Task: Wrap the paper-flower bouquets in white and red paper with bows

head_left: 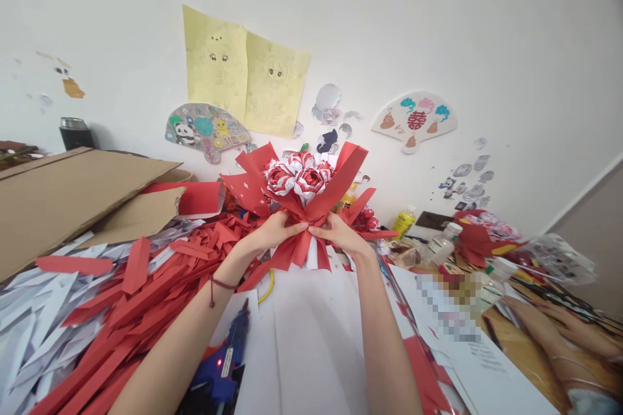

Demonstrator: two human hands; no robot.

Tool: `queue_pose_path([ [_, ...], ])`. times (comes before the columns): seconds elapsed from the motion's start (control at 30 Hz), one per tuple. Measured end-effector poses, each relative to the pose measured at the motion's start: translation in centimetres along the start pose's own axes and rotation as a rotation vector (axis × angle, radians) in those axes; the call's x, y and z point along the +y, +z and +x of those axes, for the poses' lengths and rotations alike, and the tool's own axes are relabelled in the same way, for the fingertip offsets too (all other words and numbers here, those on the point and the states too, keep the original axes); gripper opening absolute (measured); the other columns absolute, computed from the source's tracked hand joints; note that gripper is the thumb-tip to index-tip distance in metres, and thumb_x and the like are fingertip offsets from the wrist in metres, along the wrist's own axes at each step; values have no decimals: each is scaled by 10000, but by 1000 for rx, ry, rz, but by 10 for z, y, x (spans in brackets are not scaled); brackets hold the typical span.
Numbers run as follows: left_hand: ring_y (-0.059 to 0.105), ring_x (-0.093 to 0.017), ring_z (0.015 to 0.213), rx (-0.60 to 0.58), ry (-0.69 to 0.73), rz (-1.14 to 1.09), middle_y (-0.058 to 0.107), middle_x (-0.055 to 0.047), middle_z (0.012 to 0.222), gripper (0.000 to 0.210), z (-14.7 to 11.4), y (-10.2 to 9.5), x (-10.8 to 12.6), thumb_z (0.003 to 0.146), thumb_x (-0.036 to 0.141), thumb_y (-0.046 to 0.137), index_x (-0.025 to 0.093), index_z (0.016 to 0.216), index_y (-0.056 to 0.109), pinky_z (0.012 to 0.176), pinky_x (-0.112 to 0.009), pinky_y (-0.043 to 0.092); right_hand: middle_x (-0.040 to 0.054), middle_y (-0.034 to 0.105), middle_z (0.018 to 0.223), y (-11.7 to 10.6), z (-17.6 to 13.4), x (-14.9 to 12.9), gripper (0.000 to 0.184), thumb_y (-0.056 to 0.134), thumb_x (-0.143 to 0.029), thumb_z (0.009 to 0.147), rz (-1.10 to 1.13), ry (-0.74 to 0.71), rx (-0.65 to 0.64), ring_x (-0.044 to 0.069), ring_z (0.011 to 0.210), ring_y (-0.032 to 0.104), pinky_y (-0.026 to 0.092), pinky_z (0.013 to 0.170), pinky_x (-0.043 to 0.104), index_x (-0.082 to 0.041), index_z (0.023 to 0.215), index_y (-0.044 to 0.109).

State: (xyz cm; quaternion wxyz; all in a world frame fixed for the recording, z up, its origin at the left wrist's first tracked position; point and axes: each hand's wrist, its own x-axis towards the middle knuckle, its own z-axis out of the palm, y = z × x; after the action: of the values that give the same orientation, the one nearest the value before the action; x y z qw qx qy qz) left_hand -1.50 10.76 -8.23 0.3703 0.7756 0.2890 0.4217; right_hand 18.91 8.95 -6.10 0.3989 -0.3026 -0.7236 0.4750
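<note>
A bouquet of red and white paper flowers (298,176), wrapped in red paper (341,181), stands upright over the table before me. My left hand (278,231) grips the gathered waist of the wrap from the left. On the opposite side my right hand (337,235) holds the same waist, the two thumbs almost meeting at the front. Below the thumbs the red paper flares out over white paper at the stem. The fingers behind the bouquet are hidden. White sheets (316,331) lie beneath it, between my forearms.
Folded red strips (146,311) and white strips (34,331) heap up at left, beside cardboard (82,201). A blue glue gun (228,356) with a lit red light lies near my left forearm. Bottles (442,243), another bouquet (487,230) and another person's hands (549,324) are at right.
</note>
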Motion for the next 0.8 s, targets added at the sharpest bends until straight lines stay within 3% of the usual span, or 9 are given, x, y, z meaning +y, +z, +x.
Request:
queue_pose_path([
  [0.23,580,-274,1206,11,20,-18,657,-118,1252,502,-1,1,9,848,507,606,147,1198,607,1021,-415,469,79,690,1129,2,-2,-7,489,789,-425,739,20,-9,18,226,1060,637,481,1001,387,-177,1131,636],
  [0.43,636,-296,1088,81,-76,0,714,-117,1108,501,-1,2,8,796,529,657,145,1118,652,939,-429,512,75,702,1120,2,0,-3,551,845,-438,660,93,47,38,232,1073,639,465,1033,398,-194,1118,660],
  [0.6,673,-264,963,155,-153,106,732,-100,1030,463,-1,3,7,804,553,634,160,1045,667,854,-379,536,78,726,1020,-1,5,8,537,862,-453,627,151,139,43,248,1034,657,514,958,391,-180,1052,682],
  [0.67,676,-260,953,186,-168,162,731,-97,1037,458,-1,4,6,810,555,621,170,1054,658,844,-365,533,89,732,963,-1,8,12,532,867,-470,607,133,179,105,254,943,680,548,871,382,-165,1005,690],
  [0.8,672,-277,986,251,-213,269,717,-101,1084,474,0,2,6,822,564,586,188,1109,619,855,-367,515,77,728,812,8,16,15,605,901,-474,522,86,181,360,248,778,691,561,764,387,-143,978,682],
])
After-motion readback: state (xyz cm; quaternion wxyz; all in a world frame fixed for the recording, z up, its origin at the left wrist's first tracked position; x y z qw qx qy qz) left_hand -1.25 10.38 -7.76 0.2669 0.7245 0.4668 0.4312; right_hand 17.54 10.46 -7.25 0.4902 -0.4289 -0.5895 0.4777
